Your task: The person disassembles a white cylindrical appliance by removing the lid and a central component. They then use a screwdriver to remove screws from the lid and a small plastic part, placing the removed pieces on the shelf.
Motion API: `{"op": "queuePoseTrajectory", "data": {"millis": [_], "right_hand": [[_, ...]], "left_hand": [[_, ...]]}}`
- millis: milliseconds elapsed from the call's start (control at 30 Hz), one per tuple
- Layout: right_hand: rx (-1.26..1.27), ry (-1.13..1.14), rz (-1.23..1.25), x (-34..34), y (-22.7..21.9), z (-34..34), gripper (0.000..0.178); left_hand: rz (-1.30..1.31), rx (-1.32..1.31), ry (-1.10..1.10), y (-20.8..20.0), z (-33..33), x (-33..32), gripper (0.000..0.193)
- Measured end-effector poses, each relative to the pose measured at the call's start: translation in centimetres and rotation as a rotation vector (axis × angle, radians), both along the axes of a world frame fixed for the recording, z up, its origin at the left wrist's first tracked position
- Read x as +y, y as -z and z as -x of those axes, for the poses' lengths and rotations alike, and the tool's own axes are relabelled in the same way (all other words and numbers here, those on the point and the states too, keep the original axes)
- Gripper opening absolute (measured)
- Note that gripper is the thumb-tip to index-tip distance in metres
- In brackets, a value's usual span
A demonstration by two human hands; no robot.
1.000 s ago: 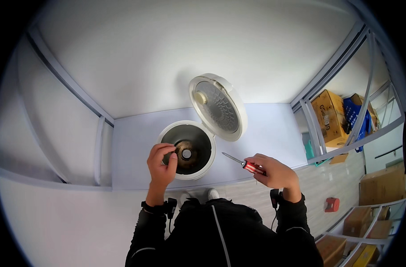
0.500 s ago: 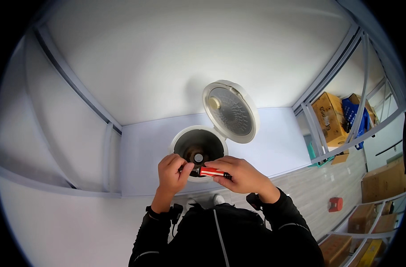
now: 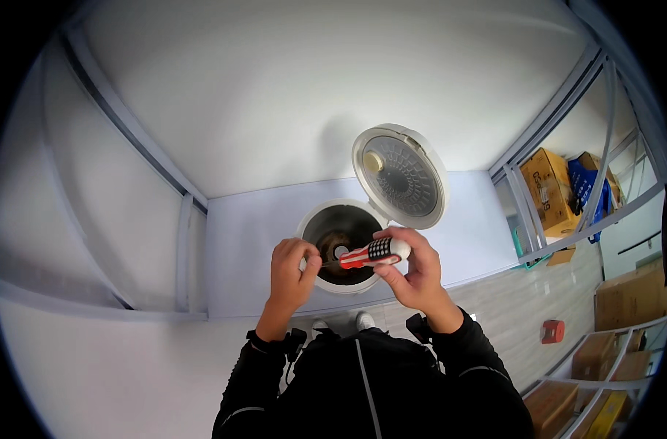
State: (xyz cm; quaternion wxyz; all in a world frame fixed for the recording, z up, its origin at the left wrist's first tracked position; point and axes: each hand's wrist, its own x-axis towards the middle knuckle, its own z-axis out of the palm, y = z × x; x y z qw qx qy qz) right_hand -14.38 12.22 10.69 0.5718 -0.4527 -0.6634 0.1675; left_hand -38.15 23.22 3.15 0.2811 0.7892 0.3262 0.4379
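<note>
A screwdriver (image 3: pixel 357 257) with a red, white and black handle lies almost level over the mouth of a white rice cooker (image 3: pixel 304 222). My right hand (image 3: pixel 419 274) grips the handle's rounded white end between thumb and fingers. The metal shaft points left, to the pinched fingertips of my left hand (image 3: pixel 292 272); whether a small piece is also between them is hidden. Below, the cooker's dark inside shows a round pale part (image 3: pixel 341 252) at its centre, with brownish marks around it. The cooker's lid (image 3: pixel 403 175) stands open toward the back right, its grey patterned inner face showing.
The cooker stands on a pale tabletop (image 3: pixel 253 227) against a white wall. Metal frame posts rise at both sides. Cardboard boxes (image 3: pixel 549 192) and a blue bag (image 3: pixel 586 179) are beyond the right post. A red object (image 3: pixel 552 331) sits on the floor, near shelves of boxes at the lower right.
The screwdriver's handle has turned up and its end lifted, with my right hand now at its rounded end. Both hands have risen slightly in view, and the whole cooker appears shifted right.
</note>
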Motion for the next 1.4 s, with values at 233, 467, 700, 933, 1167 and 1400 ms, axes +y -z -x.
{"op": "queuePoseTrajectory", "data": {"millis": [233, 467, 700, 933, 1167, 1400], "right_hand": [[-0.328, 0.143, 0.117, 1.6, 1.8, 0.8, 0.060], [-0.356, 0.186, 0.155, 2.8, 5.1, 1.1, 0.051], [-0.383, 0.158, 0.143, 3.5, 5.3, 1.3, 0.050], [-0.401, 0.122, 0.152, 3.7, 4.5, 1.8, 0.051], [-0.352, 0.139, 0.191, 3.8, 5.3, 1.5, 0.052], [-0.299, 0.133, 0.196, 2.9, 4.7, 0.7, 0.048]], "left_hand": [[-0.057, 0.160, 0.155, 0.4, -0.7, -0.1, 0.086], [-0.127, 0.265, 0.132, 1.5, -1.0, -0.2, 0.118], [-0.128, 0.271, 0.135, 1.5, -1.0, -0.2, 0.117], [-0.110, 0.267, 0.109, 1.4, -1.1, -0.3, 0.112], [-0.125, 0.259, 0.113, 1.4, -1.1, -0.3, 0.111], [-0.134, 0.284, 0.122, 1.2, -1.1, -0.2, 0.108]]}}
